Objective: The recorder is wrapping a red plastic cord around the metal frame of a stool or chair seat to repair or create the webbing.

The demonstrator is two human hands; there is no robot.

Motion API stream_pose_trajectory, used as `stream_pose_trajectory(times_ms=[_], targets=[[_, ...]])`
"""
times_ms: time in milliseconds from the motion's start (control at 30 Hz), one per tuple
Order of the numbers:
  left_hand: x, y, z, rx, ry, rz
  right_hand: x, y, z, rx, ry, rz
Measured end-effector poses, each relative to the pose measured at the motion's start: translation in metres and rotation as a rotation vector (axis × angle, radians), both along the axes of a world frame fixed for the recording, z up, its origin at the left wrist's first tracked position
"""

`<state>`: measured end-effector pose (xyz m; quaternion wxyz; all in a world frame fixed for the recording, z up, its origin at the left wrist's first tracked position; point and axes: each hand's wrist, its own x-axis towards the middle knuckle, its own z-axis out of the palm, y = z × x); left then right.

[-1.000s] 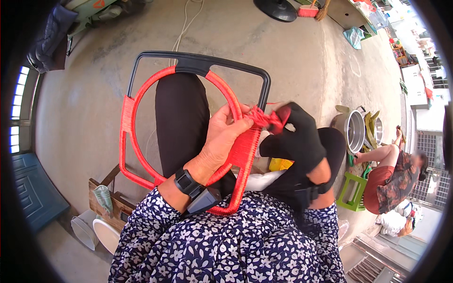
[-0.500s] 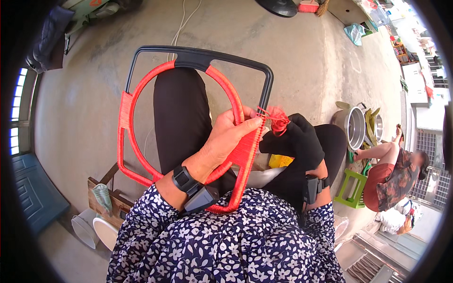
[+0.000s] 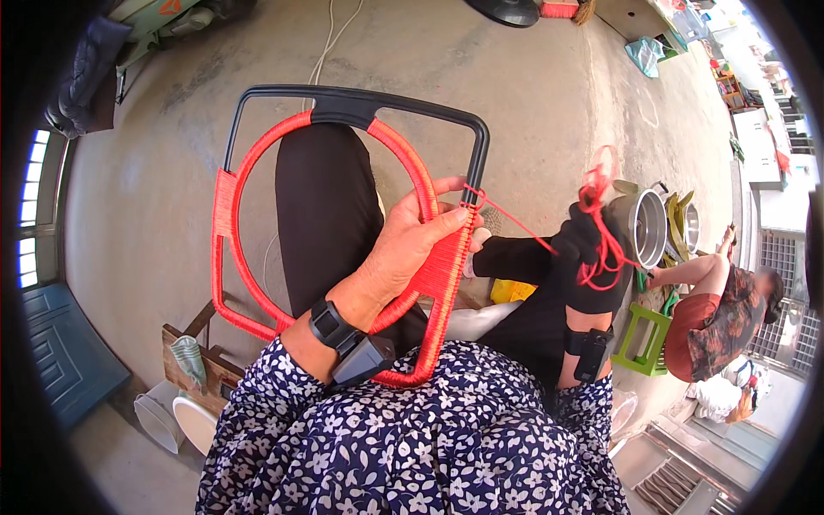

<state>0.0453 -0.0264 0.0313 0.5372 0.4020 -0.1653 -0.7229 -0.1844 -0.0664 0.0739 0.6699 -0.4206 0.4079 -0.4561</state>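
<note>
A black squared frame [image 3: 483, 142] with a round ring inside it rests across my lap. Red cord wraps the ring, the lower frame and the sides, while the top stays bare black. My left hand [image 3: 403, 240] grips the right side, its thumb lying over the wrapped part [image 3: 442, 273] just below where the cord leaves the bar. My right hand [image 3: 586, 249], in a black glove, is out to the right, closed on the red cord [image 3: 599, 202]. One strand runs taut from the bar to it; loose loops hang around the glove, blurred at the top.
Metal pots [image 3: 650, 227] and a green stool [image 3: 642, 339] stand at the right, beside a seated person [image 3: 721, 322]. A wooden bench [image 3: 202, 356] with a cloth and a white bucket [image 3: 159, 416] are at lower left. A white cable [image 3: 324, 51] crosses the concrete floor.
My right hand has moved away from the frame to the right, drawing the cord out straight. The bundle has swung up and loosened. My left hand keeps its hold, the frame barely shifting.
</note>
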Motion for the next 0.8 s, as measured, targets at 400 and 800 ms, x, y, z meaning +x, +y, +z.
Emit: stream_pose_trajectory(times_ms=[400, 800], targets=[[-0.003, -0.004, 0.001, 0.088, 0.145, 0.023, -0.014, -0.03, -0.083, -0.223, 0.956, 0.061], [-0.006, -0.005, -0.002, 0.088, 0.118, 0.088, 0.068, -0.03, -0.029, 0.344, 0.326, 0.297]])
